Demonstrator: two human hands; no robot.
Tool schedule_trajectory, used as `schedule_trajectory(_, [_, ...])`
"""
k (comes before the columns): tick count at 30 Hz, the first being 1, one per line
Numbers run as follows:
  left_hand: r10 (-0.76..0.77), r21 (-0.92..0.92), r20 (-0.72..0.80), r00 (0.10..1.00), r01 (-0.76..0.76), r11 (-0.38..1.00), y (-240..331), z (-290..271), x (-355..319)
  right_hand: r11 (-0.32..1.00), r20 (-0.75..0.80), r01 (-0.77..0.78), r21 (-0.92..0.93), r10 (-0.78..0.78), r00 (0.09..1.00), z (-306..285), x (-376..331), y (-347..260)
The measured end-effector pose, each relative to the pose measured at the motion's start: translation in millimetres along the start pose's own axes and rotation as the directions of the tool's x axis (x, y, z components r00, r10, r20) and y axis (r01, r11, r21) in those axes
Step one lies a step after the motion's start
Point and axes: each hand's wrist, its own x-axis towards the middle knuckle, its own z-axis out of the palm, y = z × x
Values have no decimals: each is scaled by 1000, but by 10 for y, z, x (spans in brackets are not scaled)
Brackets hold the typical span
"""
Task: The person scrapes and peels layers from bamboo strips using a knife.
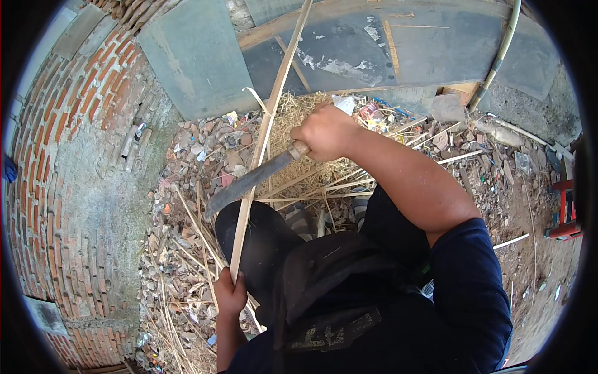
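My left hand (230, 292) is closed around the lower end of a long pale strip of split bamboo (266, 128), which slants up and away past my knee. In my right hand (328, 132) is the wooden handle of a machete (248, 182). Its dark, broad blade points down to the left and lies across the strip, just above my left knee. A thin curled shaving (254, 98) stands off the strip's left edge farther up. Whether the blade's edge bites into the strip, I cannot tell.
Pale shavings (299, 112) and loose strips (349, 186) cover the rubble ground around my feet. A brick wall (81, 156) rises on the left. Dark panels (445, 53) stand at the back, with a bamboo pole (498, 56) leaning there. A red object (565, 210) is at far right.
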Motion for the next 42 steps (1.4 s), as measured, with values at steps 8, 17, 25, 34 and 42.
schedule_trajectory(8, [-8,-44,-15,1000,7,999,26,-14,-2,880,27,-470,64,469,883,-73,-43,454])
schedule_trajectory(17, [-2,-55,27,1000,3,998,-9,-31,-1,843,70,-514,159,510,857,-226,-82,399])
schedule_trajectory(25, [21,-37,-13,1000,-22,999,-2,-9,-5,853,143,-499,151,481,865,-296,-110,427])
schedule_trajectory(34, [13,-20,3,1000,-12,1000,65,-32,22,950,104,-306,61,299,949,-259,-79,159])
schedule_trajectory(42, [6,-41,-28,1000,-7,999,15,10,-35,978,-58,-202,60,205,977,-24,-6,330])
